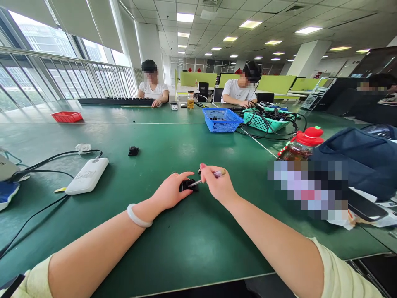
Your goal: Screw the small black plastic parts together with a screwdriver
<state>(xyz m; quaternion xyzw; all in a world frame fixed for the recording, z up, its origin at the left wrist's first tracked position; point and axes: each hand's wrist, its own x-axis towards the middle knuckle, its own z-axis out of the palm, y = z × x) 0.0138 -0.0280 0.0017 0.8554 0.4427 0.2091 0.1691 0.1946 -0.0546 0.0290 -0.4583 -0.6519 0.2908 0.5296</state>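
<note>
A small black part [186,185] lies on the green tabletop [186,252] in front of the person, between the two hands. The left hand [169,191] reaches in from the left, its thumb along the near side of the part and its fingers curved over the far side, partly open in a C and steadying the part between them. The right hand [221,186] is closed around a slim metal-shafted tool [196,182], its index finger and thumb up by the shaft; the tool slants down to the left, its tip at the black part. Both forearms stretch forward and converge, the left one wearing a white bangle [138,216] at the wrist, and pale yellow sleeves [344,267] cover the arms higher up. Beyond the left hand sits another small black piece [133,151], and to its left a white power bank [87,176] with black cables. Farther off are a red tray [67,117], a blue basket [222,126] and a teal basket [263,123] heaped with black cables. A red-lidded bottle [305,142] stands on the right, beside a dark blue bag [361,159]. Two co-workers in white shirts sit across the table.
</note>
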